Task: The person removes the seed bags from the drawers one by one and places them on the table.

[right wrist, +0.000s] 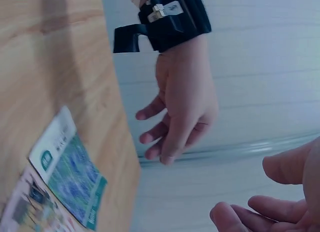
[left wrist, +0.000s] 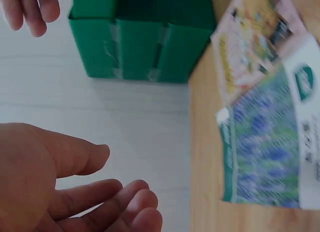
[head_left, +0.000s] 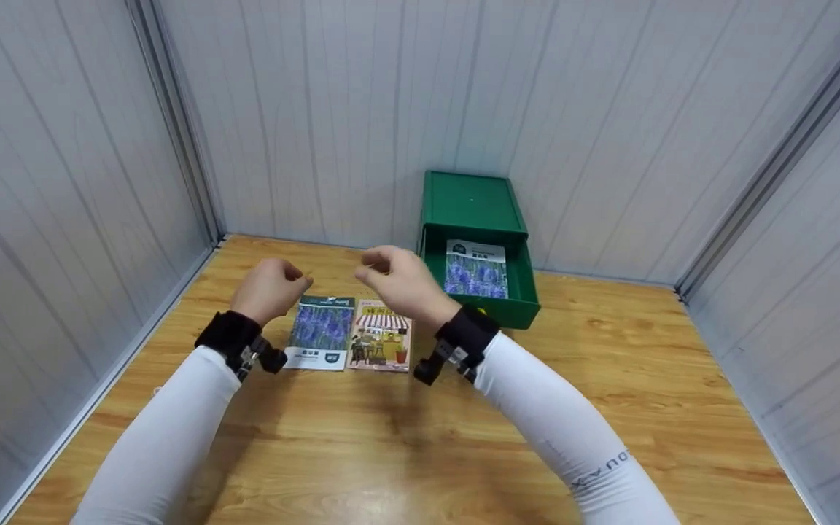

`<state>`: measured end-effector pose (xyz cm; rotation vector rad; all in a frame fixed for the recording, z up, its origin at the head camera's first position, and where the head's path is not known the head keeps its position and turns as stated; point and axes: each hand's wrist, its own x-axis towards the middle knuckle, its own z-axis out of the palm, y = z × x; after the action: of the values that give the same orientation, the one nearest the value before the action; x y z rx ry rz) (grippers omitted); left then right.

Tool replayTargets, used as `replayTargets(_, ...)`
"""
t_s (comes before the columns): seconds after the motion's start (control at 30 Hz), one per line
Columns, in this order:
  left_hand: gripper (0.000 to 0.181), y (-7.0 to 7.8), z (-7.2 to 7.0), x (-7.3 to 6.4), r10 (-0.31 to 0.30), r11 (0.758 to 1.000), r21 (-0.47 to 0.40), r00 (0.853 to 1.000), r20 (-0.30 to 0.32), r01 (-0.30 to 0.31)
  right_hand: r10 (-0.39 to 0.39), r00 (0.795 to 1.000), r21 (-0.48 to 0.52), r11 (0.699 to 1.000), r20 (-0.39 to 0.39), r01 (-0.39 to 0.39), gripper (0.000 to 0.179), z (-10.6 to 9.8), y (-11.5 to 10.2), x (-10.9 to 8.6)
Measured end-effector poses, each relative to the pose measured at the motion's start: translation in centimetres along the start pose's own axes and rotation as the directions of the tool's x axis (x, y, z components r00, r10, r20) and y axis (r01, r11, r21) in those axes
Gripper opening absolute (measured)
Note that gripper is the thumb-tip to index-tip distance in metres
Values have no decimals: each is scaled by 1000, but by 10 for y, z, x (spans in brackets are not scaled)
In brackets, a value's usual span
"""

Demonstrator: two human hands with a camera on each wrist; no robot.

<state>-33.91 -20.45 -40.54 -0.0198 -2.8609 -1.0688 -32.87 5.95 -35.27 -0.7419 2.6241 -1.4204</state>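
Two flat printed packets lie side by side on the wooden table: a purple-flower packet [head_left: 322,326] on the left and a pink packet with a striped awning [head_left: 380,339] on the right. My left hand [head_left: 270,290] hovers above the flower packet's upper left, its fingers loosely bent around nothing. Over the pink packet's upper right is my right hand [head_left: 402,283], also holding nothing, with thumb and fingers apart. Both packets also show in the left wrist view, the flower packet [left wrist: 267,142] nearer. Another purple-flower packet [head_left: 476,270] lies in the pulled-out drawer of a green box.
The green drawer box [head_left: 472,200] stands against the back wall, its drawer [head_left: 522,312] projecting forward just right of my right hand. Pale panel walls [head_left: 332,124] enclose the table [head_left: 303,452] at the back and both sides.
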Motion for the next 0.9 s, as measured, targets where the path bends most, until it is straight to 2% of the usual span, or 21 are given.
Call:
replayTargets(0.1, 44, 11, -4, 1, 31, 999, 7, 999, 8, -32, -19, 999, -5, 1000, -43, 19, 40, -18, 1, -1)
replayTargets(0.23, 44, 26, -9, 1, 60, 998, 11, 998, 12, -60, -2, 995, -8, 1000, -101, 1, 41, -41, 5, -4)
replayTargets(0.37, 42, 38, -10, 5, 71, 994, -82, 996, 58, -66, 48, 989, -31, 998, -140, -53, 42, -65, 12, -8)
replayTargets(0.47, 40, 45, -9, 9, 68, 985, -167, 994, 89, -52, 79, 987, -53, 995, -138, -87, 45, -80, 18, -10)
replayTargets(0.57, 40, 54, -8, 13, 76, 976, -211, 993, 92, -55, 99, 986, -75, 991, -130, -110, 47, -93, 25, -13)
replayTargets(0.8, 36, 86, -1, 21, 140, 961, -253, 987, 80, -116, 193, 975, -103, 973, -111, -205, 46, -119, 45, -18)
replayTargets(0.9, 34, 103, 2, 22, 160, 955, -265, 984, 78, -134, 228, 968, -147, 959, -103, -241, 47, -127, 54, -18)
